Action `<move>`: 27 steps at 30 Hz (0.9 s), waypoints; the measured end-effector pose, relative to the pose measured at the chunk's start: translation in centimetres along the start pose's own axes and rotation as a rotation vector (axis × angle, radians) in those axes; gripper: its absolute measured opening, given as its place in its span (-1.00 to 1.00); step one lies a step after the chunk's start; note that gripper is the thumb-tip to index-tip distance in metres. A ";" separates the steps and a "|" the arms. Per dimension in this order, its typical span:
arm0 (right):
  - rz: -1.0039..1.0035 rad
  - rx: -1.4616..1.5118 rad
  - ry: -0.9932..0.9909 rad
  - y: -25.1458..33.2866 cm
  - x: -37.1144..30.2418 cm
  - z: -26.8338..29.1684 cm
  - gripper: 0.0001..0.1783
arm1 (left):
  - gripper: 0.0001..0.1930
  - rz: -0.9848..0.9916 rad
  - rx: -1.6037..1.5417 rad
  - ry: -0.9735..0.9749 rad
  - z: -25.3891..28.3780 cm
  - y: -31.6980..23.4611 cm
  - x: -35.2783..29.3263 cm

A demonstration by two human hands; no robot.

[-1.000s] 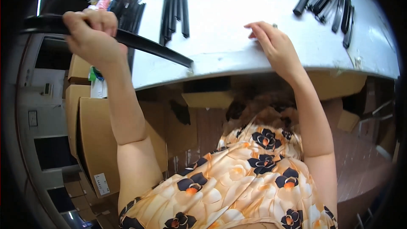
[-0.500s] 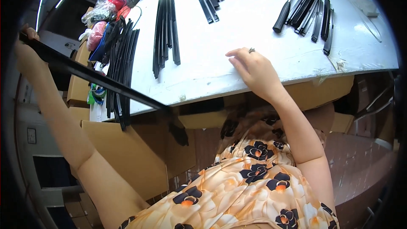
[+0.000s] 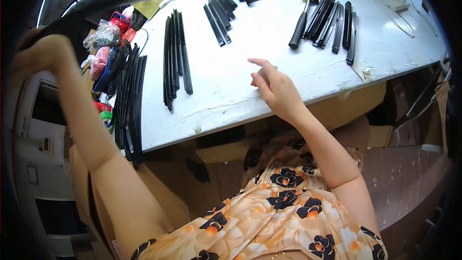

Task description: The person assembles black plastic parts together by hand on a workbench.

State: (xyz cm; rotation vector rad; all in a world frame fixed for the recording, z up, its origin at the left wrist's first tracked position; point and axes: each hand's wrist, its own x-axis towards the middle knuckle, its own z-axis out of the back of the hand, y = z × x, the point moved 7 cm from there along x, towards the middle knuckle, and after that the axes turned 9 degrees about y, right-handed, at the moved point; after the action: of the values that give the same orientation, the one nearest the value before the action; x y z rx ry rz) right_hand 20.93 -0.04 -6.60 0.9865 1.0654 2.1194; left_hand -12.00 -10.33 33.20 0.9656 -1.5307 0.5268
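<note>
Lifting is judged under way: a long black strip [image 3: 91,2] is held closed in the left hand [image 3: 41,55], raised off the table's [image 3: 250,86] left edge; the right hand [image 3: 274,86] rests open, empty, on the table; placing beside the laid strips [image 3: 175,58] is called for next.

1. Your left hand [image 3: 41,55] grips a long black strip [image 3: 91,7], raised at the table's left end.
2. Your right hand [image 3: 274,86] rests open on the white table [image 3: 269,33].
3. Black strips [image 3: 175,58] lie in bundles beyond it.
</note>
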 end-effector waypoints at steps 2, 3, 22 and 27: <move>0.002 0.069 -0.030 -0.7 -0.4 0.6 -0.76 | -0.46 -0.216 0.361 0.328 -7.4 -8.5 -8.7; 0.039 0.067 -0.017 -0.7 -0.5 0.6 -0.77 | -0.57 -0.424 0.321 0.537 -9.6 -10.8 -12.0; -0.084 0.328 0.025 -1.5 0.2 0.6 -0.78 | -0.78 0.452 0.395 1.276 -11.2 -8.2 -34.5; 0.036 0.143 -0.346 -1.9 -0.5 6.6 -0.79 | -0.50 1.181 0.597 1.346 -13.5 0.1 -43.0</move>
State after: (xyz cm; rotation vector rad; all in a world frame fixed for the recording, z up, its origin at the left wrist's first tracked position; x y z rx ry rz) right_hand 26.81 3.34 -5.63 1.3902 1.0375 1.8288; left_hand -5.65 12.30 -5.29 -0.1682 -0.4785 2.0232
